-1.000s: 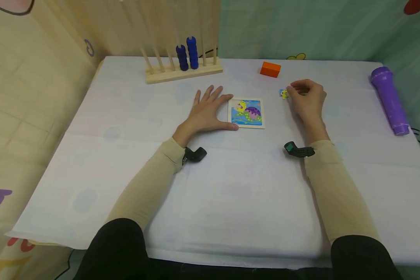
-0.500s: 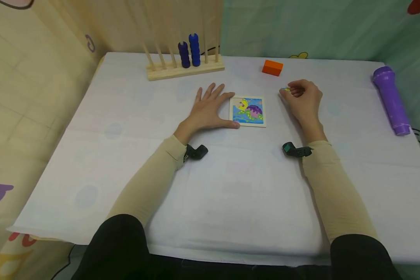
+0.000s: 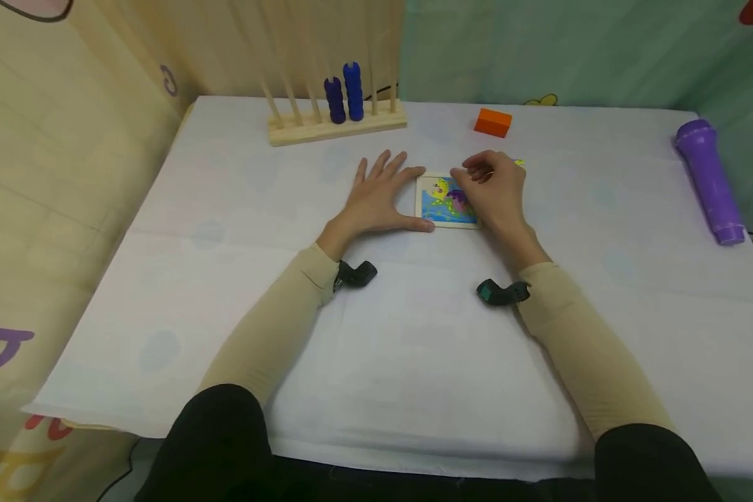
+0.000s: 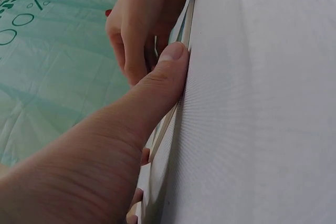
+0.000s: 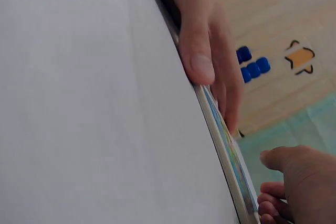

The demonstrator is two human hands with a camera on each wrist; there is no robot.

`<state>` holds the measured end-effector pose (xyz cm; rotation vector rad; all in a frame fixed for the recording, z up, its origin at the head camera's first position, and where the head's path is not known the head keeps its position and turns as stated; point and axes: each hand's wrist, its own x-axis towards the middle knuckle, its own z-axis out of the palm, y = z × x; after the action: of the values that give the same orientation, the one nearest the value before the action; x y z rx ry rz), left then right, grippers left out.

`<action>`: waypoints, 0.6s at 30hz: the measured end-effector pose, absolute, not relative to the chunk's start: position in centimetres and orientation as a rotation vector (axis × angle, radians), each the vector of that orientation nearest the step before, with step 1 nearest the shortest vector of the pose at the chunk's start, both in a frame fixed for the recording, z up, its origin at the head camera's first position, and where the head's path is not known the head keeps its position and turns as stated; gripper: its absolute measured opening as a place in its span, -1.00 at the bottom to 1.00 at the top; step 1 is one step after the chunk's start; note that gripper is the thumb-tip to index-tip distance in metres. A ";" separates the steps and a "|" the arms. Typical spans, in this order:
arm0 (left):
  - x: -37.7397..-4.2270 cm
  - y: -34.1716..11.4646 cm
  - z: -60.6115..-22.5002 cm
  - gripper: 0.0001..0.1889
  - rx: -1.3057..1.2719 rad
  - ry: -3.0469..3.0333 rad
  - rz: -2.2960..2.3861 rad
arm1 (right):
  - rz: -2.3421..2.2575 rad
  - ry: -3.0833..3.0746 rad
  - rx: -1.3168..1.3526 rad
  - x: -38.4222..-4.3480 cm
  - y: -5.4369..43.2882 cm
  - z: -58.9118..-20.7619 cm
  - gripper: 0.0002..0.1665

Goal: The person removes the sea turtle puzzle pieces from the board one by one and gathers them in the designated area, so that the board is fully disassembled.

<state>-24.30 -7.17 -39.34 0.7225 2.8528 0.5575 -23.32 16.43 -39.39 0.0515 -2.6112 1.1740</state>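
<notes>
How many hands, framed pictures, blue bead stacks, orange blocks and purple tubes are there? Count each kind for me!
Hands: 2, left hand and right hand
Framed picture: 1
Blue bead stacks: 2
Orange block: 1
Purple tube: 1
Total: 7

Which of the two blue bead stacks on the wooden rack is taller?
The brighter blue stack, on the right; its top reaches higher than the darker stack to its left.
</notes>
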 end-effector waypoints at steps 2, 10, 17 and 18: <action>-24.2 -7.0 -39.6 0.17 0.719 2.852 0.554 | 1.149 -2.604 0.111 -23.2 15.9 -39.7 -0.52; -24.1 -6.8 -39.6 0.16 0.717 2.863 0.548 | 1.010 -2.653 0.170 -23.2 14.5 -40.1 -0.38; -24.3 -6.9 -39.2 0.15 0.713 2.858 0.537 | 0.890 -2.728 0.133 -23.4 13.9 -39.9 -0.32; -24.4 -6.9 -39.2 0.15 0.715 2.857 0.537 | 0.873 -2.735 0.124 -23.5 13.8 -39.8 -0.33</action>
<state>-24.38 -6.85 -39.16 0.7150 2.8575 0.5375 -23.46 13.83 -39.82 0.1236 -2.7352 0.8729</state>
